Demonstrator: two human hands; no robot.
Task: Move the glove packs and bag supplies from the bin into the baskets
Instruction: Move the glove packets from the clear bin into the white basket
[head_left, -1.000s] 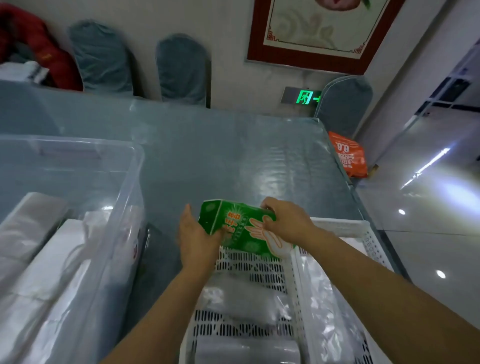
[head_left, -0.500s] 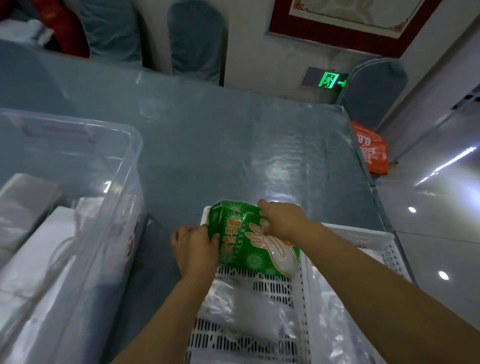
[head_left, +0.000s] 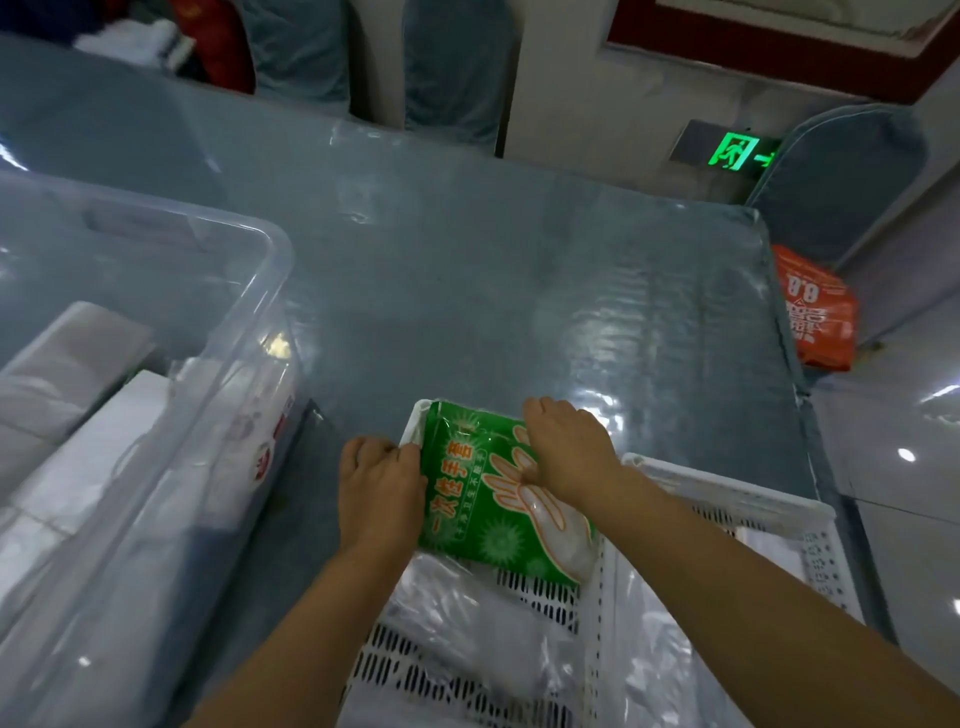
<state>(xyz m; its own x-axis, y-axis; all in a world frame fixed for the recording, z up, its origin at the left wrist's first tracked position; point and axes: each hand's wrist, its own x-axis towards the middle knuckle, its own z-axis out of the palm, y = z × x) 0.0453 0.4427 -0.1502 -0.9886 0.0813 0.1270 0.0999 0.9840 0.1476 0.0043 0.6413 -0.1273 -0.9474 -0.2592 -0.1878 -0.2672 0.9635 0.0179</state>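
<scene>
While both of my hands are pressing the green glove pack (head_left: 483, 499) down into the far end of the left white basket (head_left: 592, 613), the thing I worry about most is that it will not seat flat. My left hand (head_left: 382, 493) has its fingers curled over the pack's left edge right at the basket's far-left corner, and my right hand (head_left: 569, 452) lies closed over the pack's far right portion, so each grip has hold of the same pack, neither one spread open. The pack looks soft and puffy, and its near edge rests on top of a clear bag bundle (head_left: 467, 608) already lying in that basket; if I let go too soon, I judge it could spring up, tilt against the rim, or slide toward me over that slick plastic. My left fingers sit between pack and basket wall, so pulling them out carelessly could drag the pack back up with them. A hard push could also shove the light basket across the glossy table (head_left: 519, 286), or nudge it against the second basket (head_left: 727, 499) just to its right, which holds more clear bags. The clear bin (head_left: 156, 332) on the left has several white and translucent packs left in it, so I reckon plenty of the job remains, and a badly placed pack now would eat the room I need for the others. Whether the pack's seal is intact, I cannot tell from here.
</scene>
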